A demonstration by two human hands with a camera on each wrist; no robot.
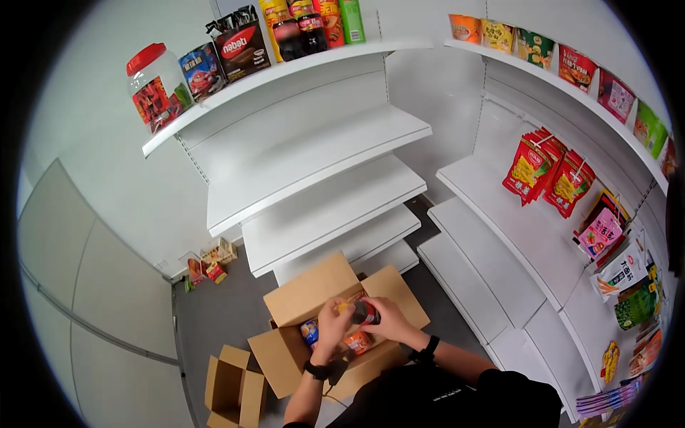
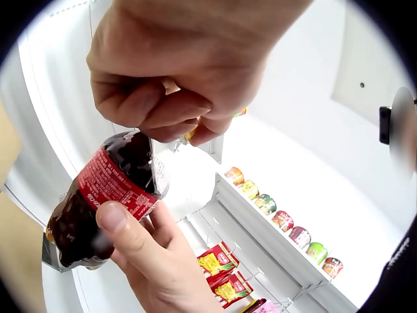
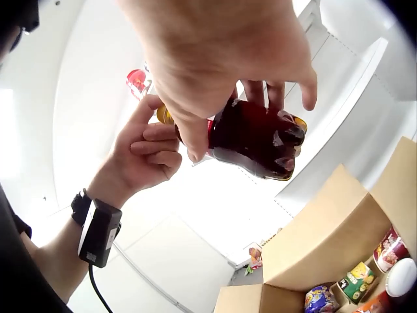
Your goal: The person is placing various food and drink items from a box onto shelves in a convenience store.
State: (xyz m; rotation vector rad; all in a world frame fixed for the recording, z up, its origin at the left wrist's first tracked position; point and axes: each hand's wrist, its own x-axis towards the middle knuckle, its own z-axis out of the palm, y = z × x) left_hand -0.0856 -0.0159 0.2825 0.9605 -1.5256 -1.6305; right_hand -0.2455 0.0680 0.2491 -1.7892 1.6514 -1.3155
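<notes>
A dark cola bottle (image 2: 120,179) with a red label is held in my right hand (image 1: 392,321), thumb across the label in the left wrist view. Its base points away to the right in the right wrist view. My left hand (image 1: 334,324) pinches the bottle's yellow cap (image 3: 165,115) between curled fingers. Both hands are over an opened cardboard carton (image 1: 312,289). Inside it lie a blue package (image 3: 320,300), a green cup (image 3: 356,281), a red cup (image 3: 389,250) and an orange package (image 1: 358,342).
A smaller open carton (image 1: 250,392) stands on the floor at left. Tiered white shelves (image 1: 321,189) rise ahead, with bottles and snack packs (image 1: 246,50) on top. Along the right, shelves carry instant-noodle cups (image 1: 576,68) and hanging red snack bags (image 1: 531,167). Some packages (image 1: 214,271) lie by the wall.
</notes>
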